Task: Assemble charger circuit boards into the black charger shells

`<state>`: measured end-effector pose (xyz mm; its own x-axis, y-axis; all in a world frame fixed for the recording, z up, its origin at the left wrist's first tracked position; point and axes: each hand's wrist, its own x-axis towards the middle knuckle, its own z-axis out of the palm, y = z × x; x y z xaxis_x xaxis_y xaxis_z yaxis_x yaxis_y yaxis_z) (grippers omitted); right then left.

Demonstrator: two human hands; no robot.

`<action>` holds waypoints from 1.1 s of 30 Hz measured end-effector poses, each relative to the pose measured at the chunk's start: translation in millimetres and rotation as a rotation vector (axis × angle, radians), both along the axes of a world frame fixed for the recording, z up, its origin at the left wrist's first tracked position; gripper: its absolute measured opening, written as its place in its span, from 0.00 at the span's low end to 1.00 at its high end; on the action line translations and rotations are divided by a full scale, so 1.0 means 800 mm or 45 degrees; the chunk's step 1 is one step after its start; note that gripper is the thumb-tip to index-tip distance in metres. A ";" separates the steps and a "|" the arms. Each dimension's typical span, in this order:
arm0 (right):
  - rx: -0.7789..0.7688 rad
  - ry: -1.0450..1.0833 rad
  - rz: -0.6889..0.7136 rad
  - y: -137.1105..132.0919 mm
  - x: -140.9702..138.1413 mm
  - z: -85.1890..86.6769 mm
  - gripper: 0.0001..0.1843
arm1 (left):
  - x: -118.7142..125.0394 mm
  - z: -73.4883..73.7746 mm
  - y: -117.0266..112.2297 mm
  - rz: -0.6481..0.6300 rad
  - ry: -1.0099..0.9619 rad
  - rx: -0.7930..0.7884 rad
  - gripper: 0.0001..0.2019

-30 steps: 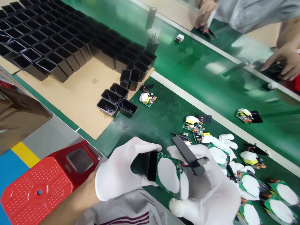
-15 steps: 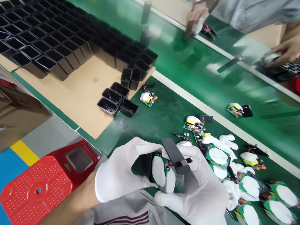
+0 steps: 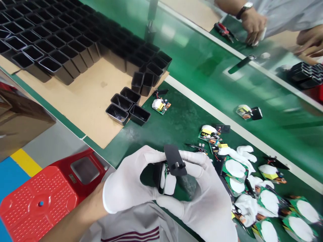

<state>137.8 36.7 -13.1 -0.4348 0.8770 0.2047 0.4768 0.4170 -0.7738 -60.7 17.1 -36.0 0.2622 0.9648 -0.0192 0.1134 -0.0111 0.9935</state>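
Both my hands wear white gloves and meet low in the middle of the view. My left hand point(image 3: 128, 186) is closed around a black plastic housing point(image 3: 157, 174). A green circuit board with a white pad point(image 3: 168, 181) sits partly inside that housing. My right hand point(image 3: 207, 201) grips the board's far side, and a flat black cover plate point(image 3: 175, 164) rests across its fingers on top. A pile of several more green boards with white pads point(image 3: 267, 198) lies to the right on the green mat.
Rows of empty black housings point(image 3: 63, 50) stand on cardboard at the upper left, three loose ones point(image 3: 127, 109) nearer. A lone board point(image 3: 161, 106) lies beside them. A conveyor belt point(image 3: 217, 74) carries a board point(image 3: 246, 112). Another person's hands point(image 3: 253, 25) work across it. A red stool point(image 3: 45, 195) is lower left.
The board has slid further into the black housing, with less of it showing. The cover plate came left with my right hand. The board on the belt drifted left.
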 end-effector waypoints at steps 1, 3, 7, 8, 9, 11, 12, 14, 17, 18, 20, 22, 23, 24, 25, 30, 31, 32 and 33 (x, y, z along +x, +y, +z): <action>0.007 -0.002 0.008 0.000 -0.001 0.001 0.30 | -0.001 0.000 0.000 -0.007 0.008 -0.001 0.11; 0.043 0.004 0.040 0.000 -0.003 0.002 0.25 | -0.001 -0.001 0.001 -0.028 0.008 -0.004 0.12; 0.027 0.097 0.052 -0.003 -0.001 0.005 0.25 | -0.001 -0.008 -0.003 -0.024 -0.038 0.032 0.17; -0.022 0.152 0.048 -0.004 0.001 0.006 0.26 | -0.001 -0.012 -0.005 0.021 -0.047 0.066 0.20; -0.086 0.214 0.046 -0.005 0.004 0.007 0.26 | -0.001 -0.016 -0.008 0.069 -0.056 0.102 0.24; -0.221 0.320 0.052 -0.006 0.010 0.010 0.26 | -0.001 -0.027 -0.013 0.136 -0.080 0.169 0.30; -0.266 0.354 0.044 -0.007 0.013 0.012 0.25 | -0.001 -0.031 -0.015 0.145 -0.093 0.194 0.31; -0.280 0.387 0.007 -0.006 0.017 0.014 0.25 | -0.001 -0.039 -0.017 0.128 -0.109 0.231 0.33; -0.268 0.400 -0.009 -0.005 0.018 0.011 0.24 | 0.000 -0.044 -0.018 0.104 -0.096 0.242 0.34; -0.270 0.395 -0.004 -0.005 0.018 0.009 0.23 | 0.000 -0.044 -0.018 0.092 -0.091 0.237 0.34; -0.262 0.380 0.014 -0.006 0.018 0.004 0.24 | 0.000 -0.042 -0.018 0.088 -0.078 0.226 0.35; -0.244 0.354 0.025 -0.007 0.019 0.000 0.25 | 0.000 -0.038 -0.019 0.107 -0.057 0.220 0.35; -0.240 0.335 0.036 -0.007 0.019 -0.002 0.26 | 0.001 -0.036 -0.019 0.116 -0.044 0.209 0.34; -0.235 0.319 0.042 -0.008 0.020 -0.003 0.27 | 0.001 -0.034 -0.020 0.129 -0.026 0.193 0.33; -0.229 0.302 0.044 -0.008 0.020 -0.004 0.28 | 0.001 -0.032 -0.020 0.135 -0.006 0.174 0.32; -0.230 0.244 0.057 -0.009 0.020 -0.005 0.31 | 0.001 -0.029 -0.019 0.091 -0.009 0.155 0.29; -0.236 0.240 0.066 -0.009 0.020 -0.006 0.32 | 0.000 -0.029 -0.018 0.079 -0.019 0.158 0.29; -0.239 0.238 0.077 -0.009 0.020 -0.006 0.32 | -0.001 -0.029 -0.017 0.081 -0.021 0.160 0.28; -0.242 0.238 0.085 -0.009 0.019 -0.006 0.32 | -0.001 -0.029 -0.017 0.086 -0.019 0.159 0.29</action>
<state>153.1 29.8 -18.1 -0.4632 0.8779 0.1211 0.2945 0.2814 -0.9133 -61.9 3.7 -59.2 0.1962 0.9748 0.1057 0.1032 -0.1277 0.9864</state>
